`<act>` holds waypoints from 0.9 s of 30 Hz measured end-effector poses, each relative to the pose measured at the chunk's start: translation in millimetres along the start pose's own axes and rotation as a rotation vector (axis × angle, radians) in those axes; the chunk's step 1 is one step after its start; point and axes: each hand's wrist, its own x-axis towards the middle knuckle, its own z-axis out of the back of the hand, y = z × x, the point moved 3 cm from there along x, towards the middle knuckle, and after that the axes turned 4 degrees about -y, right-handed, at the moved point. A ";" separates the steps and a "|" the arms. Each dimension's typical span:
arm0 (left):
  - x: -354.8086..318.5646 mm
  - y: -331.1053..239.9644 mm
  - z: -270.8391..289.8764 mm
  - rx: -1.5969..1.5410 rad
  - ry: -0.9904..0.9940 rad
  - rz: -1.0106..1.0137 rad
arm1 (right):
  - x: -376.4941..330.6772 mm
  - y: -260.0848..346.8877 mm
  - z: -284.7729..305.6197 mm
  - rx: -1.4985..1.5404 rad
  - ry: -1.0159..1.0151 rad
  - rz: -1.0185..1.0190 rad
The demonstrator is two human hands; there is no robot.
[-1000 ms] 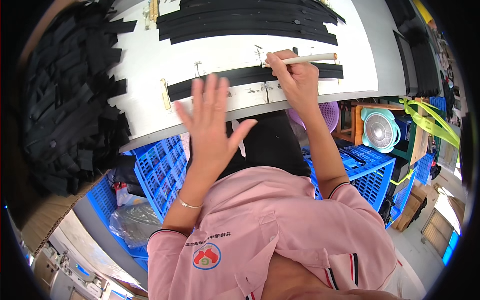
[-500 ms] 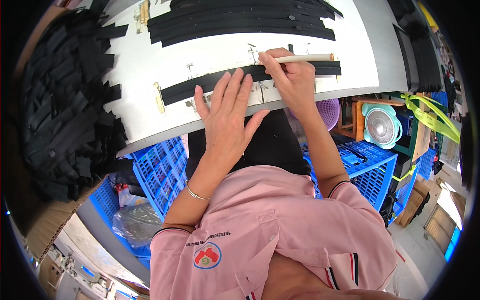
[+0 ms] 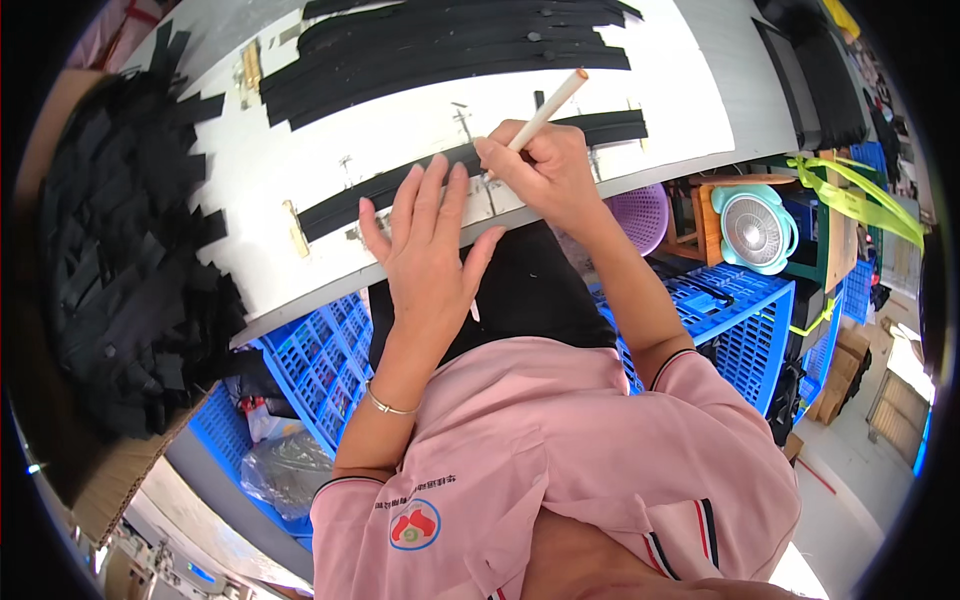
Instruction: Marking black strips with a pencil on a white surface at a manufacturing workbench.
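A long black strip (image 3: pixel 380 190) lies across the white table (image 3: pixel 400 120) near its front edge. My left hand (image 3: pixel 425 245) lies flat on the strip with fingers spread. My right hand (image 3: pixel 545 170) grips a pale, thin stick-like tool (image 3: pixel 550 108), its lower end down on the strip and its top tilted away to the right. Small metal stops (image 3: pixel 296 228) stand on the table beside the strip.
Several more black strips (image 3: pixel 450 40) are stacked at the table's far side. A heap of black pieces (image 3: pixel 120 240) fills a cardboard box at the left. Blue crates (image 3: pixel 330 360), a purple basket (image 3: pixel 640 212) and a small teal fan (image 3: pixel 755 228) sit under and beside the table.
My left hand came down from the air onto the black strip. My right hand tilted the tool from lying along the strip to pointing up and away.
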 end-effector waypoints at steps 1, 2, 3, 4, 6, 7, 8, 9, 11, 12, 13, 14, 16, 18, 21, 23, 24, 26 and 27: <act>-0.4 0.8 -0.1 0.014 0.007 0.012 | -1.7 1.9 4.8 -0.007 -0.009 0.003; -0.5 1.4 -1.2 0.025 0.013 0.014 | -4.7 4.5 13.9 0.111 -0.084 0.002; -1.1 0.9 -0.4 0.023 0.009 0.010 | -6.9 6.0 23.9 0.232 -0.153 0.001; -1.6 0.8 0.3 0.025 0.012 0.011 | -7.9 4.4 37.0 0.280 -0.233 -0.021; -1.4 0.6 0.4 0.032 0.012 0.005 | -5.9 -4.2 65.1 0.309 -0.373 -0.064; -0.9 0.2 0.8 0.030 0.011 0.000 | -4.6 -7.9 77.1 0.294 -0.441 -0.125; -0.4 0.0 1.5 0.025 0.009 0.004 | -2.8 -14.2 85.1 0.293 -0.446 -0.124; -0.1 -1.0 1.5 0.021 0.006 0.007 | -0.7 -22.3 90.2 0.247 -0.420 -0.158; 0.5 -4.0 0.3 0.011 -0.011 0.019 | -1.3 -36.0 95.0 0.203 -0.400 -0.192; 1.8 -5.1 1.1 0.003 -0.029 0.037 | -0.6 -37.4 92.1 0.184 -0.382 -0.178; 5.2 -8.1 0.0 0.006 -0.025 0.033 | -0.2 -38.2 89.5 0.164 -0.365 -0.166; 11.0 -13.0 -1.3 -0.048 -0.066 0.027 | 0.2 -37.3 88.6 0.166 -0.378 -0.124; 26.5 -24.3 -6.7 -0.098 -0.105 0.019 | 0.2 -40.7 88.1 0.152 -0.378 -0.105; 45.7 -39.2 -18.7 -0.221 -0.166 -0.076 | -1.1 -42.0 89.3 0.134 -0.378 -0.084; 70.8 -55.9 -40.5 -0.260 -0.171 -0.147 | -1.7 -40.9 89.7 0.118 -0.324 -0.117; 77.3 -57.0 -53.7 -0.252 -0.189 -0.157 | -1.1 -40.2 87.8 0.070 -0.305 -0.162; 78.9 -57.0 -58.2 -0.240 -0.186 -0.163 | -1.0 -40.2 87.3 0.068 -0.309 -0.164; 78.2 -56.4 -63.9 -0.229 -0.181 -0.168 | -0.1 -37.0 87.0 -0.020 -0.342 -0.096; 78.2 -56.3 -63.1 -0.226 -0.184 -0.167 | 0.3 -36.3 86.1 -0.016 -0.344 -0.098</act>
